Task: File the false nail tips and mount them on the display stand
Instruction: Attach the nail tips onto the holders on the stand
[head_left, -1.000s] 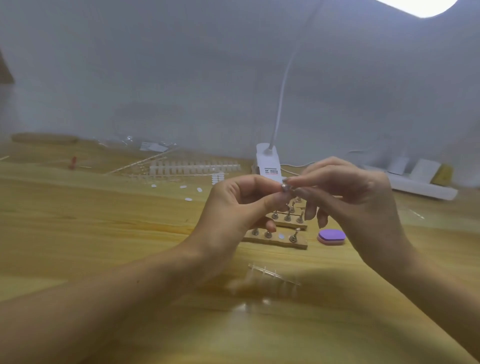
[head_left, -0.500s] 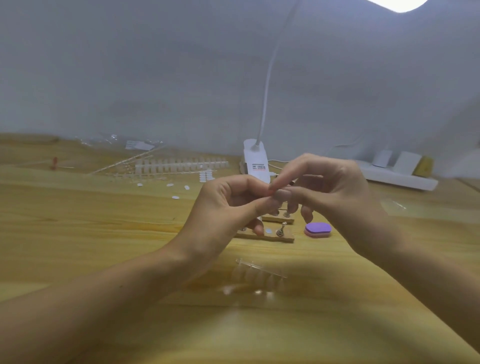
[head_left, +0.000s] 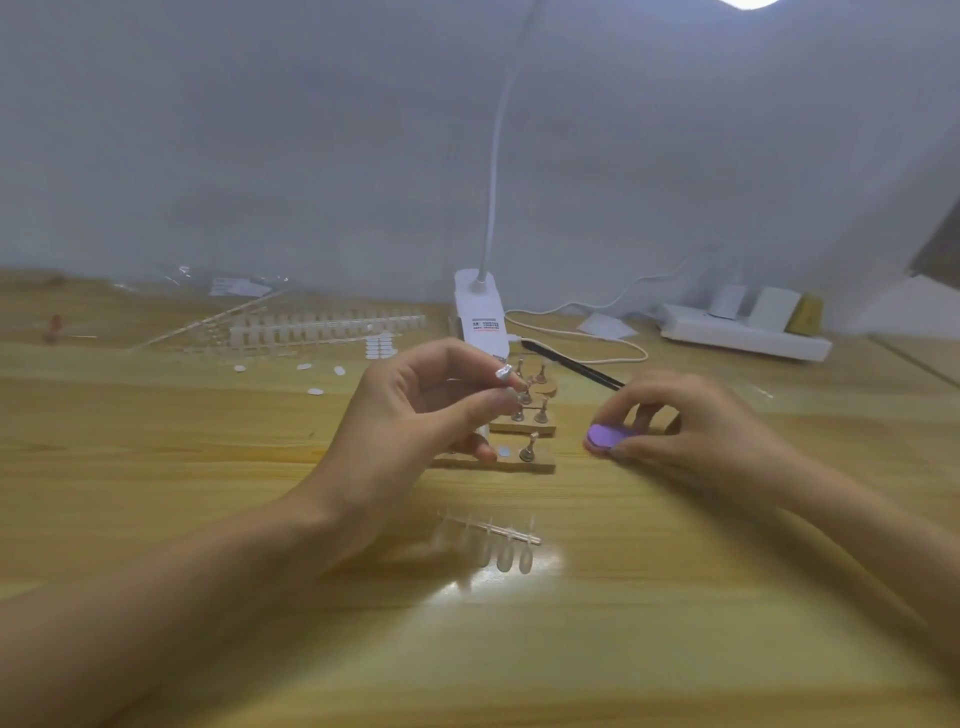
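The left hand (head_left: 415, 410) pinches a silver peg (head_left: 503, 372) above the wooden stand (head_left: 540, 462); the right hand (head_left: 691, 421) grips the purple file block (head_left: 605, 435) beside it. The stand's pegs look bare, and a strip of nail tips (head_left: 493, 545) lies nearer on the table, so most of the work appears to remain.

I can't identify the small silvery piece (head_left: 503, 372) pinched by left hand (head_left: 410, 415), mid-frame; it hides one end of the display stand (head_left: 540, 462). Right hand (head_left: 691, 431) half-covers purple buffer block (head_left: 605, 435).

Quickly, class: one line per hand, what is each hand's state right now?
Left hand: closed, pinching a small silver piece at its fingertips.
Right hand: closed, gripping the purple buffer block.
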